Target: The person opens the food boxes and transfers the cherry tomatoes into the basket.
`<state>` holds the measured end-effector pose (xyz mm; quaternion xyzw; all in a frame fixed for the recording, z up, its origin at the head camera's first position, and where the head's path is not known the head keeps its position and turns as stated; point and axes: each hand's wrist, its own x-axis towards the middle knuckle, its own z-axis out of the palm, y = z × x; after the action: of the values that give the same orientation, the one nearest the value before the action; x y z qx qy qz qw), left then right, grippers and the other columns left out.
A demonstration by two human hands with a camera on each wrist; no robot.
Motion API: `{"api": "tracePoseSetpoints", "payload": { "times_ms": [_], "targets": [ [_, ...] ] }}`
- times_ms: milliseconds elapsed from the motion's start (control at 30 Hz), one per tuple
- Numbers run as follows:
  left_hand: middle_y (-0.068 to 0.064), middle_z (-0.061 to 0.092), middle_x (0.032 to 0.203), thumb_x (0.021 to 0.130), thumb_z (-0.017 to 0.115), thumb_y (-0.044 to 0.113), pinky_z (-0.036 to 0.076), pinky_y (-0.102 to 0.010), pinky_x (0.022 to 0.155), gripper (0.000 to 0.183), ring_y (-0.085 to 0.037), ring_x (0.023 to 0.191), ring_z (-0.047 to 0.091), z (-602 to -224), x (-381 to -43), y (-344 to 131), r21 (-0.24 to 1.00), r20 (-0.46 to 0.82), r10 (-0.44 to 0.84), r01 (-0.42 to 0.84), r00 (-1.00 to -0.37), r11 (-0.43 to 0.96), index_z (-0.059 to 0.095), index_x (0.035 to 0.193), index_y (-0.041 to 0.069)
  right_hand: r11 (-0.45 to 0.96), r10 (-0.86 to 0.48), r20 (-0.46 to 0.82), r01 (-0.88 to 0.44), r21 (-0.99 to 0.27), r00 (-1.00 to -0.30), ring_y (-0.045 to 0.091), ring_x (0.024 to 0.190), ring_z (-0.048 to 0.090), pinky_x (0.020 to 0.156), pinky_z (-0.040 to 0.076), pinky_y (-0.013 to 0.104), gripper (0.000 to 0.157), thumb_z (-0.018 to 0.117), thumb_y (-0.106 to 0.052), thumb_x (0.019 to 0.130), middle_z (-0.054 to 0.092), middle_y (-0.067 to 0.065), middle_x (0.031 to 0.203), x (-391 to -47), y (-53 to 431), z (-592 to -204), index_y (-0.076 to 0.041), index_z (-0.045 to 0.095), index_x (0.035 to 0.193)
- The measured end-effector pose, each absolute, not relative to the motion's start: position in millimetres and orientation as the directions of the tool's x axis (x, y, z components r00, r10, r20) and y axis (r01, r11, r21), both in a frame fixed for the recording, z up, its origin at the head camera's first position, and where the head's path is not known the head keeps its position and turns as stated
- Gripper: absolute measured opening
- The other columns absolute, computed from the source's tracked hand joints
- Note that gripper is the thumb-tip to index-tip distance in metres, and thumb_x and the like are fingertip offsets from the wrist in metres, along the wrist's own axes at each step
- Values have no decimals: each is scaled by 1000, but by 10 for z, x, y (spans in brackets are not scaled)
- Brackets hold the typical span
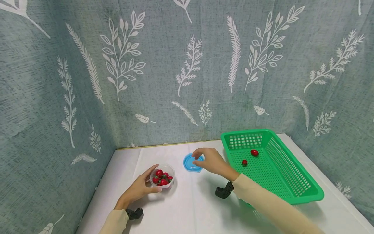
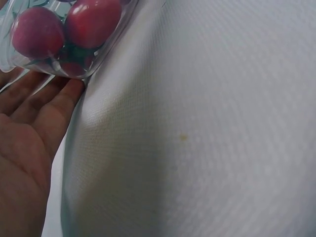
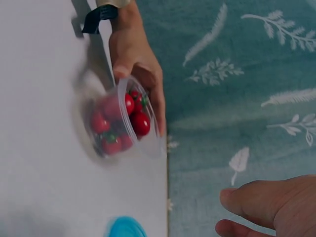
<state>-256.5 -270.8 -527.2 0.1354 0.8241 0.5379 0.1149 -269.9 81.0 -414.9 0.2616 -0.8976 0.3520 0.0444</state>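
Note:
A clear plastic tub (image 1: 172, 174) full of cherry tomatoes (image 1: 164, 182) stands on the table at centre left. Fingers and thumb of my left hand (image 1: 141, 188) hold it around its left side. The left wrist view shows those fingers (image 2: 55, 116) against the tub's wall. My right hand (image 1: 213, 161) hovers over a round blue lid (image 1: 189, 163), hiding part of it. Its thumb and fingers are loosely bent, with a gap between them and nothing held. In the right wrist view its fingers (image 3: 261, 200) show apart, away from the lid.
A green slotted basket (image 1: 304, 178) stands at the right, with two cherry tomatoes (image 1: 254, 152) inside. My right forearm passes in front of the basket's near left part. Patterned grey-green cloth (image 1: 163, 81) hangs behind and beside the white-covered table (image 1: 181, 214).

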Motion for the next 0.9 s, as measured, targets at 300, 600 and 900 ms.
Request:
{"api": "tracePoseSetpoints", "payload": {
  "times_ms": [300,600,900],
  "targets": [
    [-18,23,167,78,93,27,35,-51,116,105,-40,151,28,-5271,-2562,-2709,918,-37,340,102,-940,382,31,163,22,601,-482,251,-525,-603,-840,15,92,68,80,56,36,17,80,-19,91,73,-7,93,-2670,547,-4247,-16,77,107],
    [-14,28,166,75,94,31,36,-52,116,108,-39,151,29,-5241,-2555,-2685,909,-51,322,90,-946,407,32,163,21,601,-541,235,-567,-564,-807,15,93,69,82,56,32,20,80,-21,91,75,-2,95,-2621,300,-4273,-14,77,109],
    [-15,26,167,76,94,31,37,-54,115,109,-40,151,29,-5255,-2563,-2691,909,-47,332,97,-942,405,30,163,19,586,-579,207,-579,-566,-788,12,89,69,74,55,25,22,80,-20,91,76,0,98,-2583,61,-4352,-12,77,111]
  ]
}}
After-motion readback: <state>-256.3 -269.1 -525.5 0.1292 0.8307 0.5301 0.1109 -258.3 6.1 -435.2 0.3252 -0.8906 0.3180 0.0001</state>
